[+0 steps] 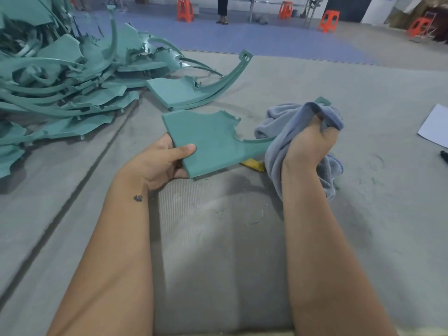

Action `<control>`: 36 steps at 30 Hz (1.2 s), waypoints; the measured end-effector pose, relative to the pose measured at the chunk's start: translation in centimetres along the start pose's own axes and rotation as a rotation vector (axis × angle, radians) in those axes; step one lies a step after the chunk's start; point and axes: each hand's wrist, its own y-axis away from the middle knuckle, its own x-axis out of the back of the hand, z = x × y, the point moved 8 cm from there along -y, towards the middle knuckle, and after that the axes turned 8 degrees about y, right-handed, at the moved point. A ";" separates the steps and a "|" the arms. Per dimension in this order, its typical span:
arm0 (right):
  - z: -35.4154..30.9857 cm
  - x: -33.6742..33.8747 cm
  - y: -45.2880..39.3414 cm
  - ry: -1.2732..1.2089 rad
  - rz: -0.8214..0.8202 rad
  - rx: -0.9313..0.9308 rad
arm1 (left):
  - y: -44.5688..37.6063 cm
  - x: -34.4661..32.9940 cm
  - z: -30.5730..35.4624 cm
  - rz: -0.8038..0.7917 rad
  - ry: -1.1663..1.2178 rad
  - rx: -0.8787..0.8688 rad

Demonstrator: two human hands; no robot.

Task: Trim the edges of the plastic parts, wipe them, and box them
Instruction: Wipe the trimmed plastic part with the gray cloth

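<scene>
A flat green plastic part [211, 144] with a long curved arm is held above the grey mat. My left hand [160, 163] grips its near corner, thumb on top. My right hand [309, 146] clutches a blue-grey cloth [286, 132] wrapped round the part's curved arm, whose tip [323, 101] pokes out above the cloth. A small yellow object [253, 164] lies on the mat under the part, mostly hidden.
A big pile of the same green parts [60, 81] fills the left side, with one part [184, 93] lying apart beside it. A white sheet [435, 123] and a black object [444, 156] lie at the right edge. Orange stools [328, 20] and a standing person's legs [222, 8] are far back.
</scene>
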 end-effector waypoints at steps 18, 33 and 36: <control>-0.3 -5.3 5.2 0.176 -0.276 0.211 | -0.4 -1.4 0.8 0.115 0.203 -0.174; 4.8 -10.7 11.1 1.051 -0.978 0.414 | 0.0 1.3 2.2 0.526 0.328 -0.370; 3.4 -10.7 12.5 1.124 -0.910 0.687 | 0.5 3.3 2.2 0.638 0.405 -0.400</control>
